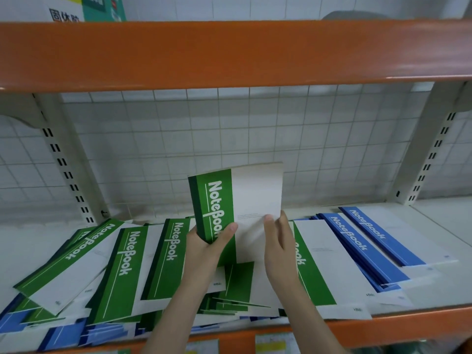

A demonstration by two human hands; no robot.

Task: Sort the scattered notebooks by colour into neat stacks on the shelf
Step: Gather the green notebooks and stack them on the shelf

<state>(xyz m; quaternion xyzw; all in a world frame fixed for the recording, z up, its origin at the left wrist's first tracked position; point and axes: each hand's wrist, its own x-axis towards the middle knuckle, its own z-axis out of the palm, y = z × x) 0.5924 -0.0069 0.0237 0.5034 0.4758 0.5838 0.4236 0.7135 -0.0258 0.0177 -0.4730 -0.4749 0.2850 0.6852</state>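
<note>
A green-and-white notebook (237,200) stands nearly upright above the shelf (434,221), in the middle of the view. My left hand (207,247) grips its lower left corner, thumb on the green cover. My right hand (278,246) holds its lower right edge, thumb on the white part. Several green notebooks (127,264) lie scattered and overlapping on the shelf to the left and under my hands. Another green one (319,264) lies just right of my right hand. Several blue notebooks (367,244) lie fanned out at the right.
More blue notebooks (63,333) stick out from under the green pile at the front left. An orange shelf beam (229,52) runs overhead and another orange edge (396,328) runs along the front. A wire grid back panel (229,139) closes the rear.
</note>
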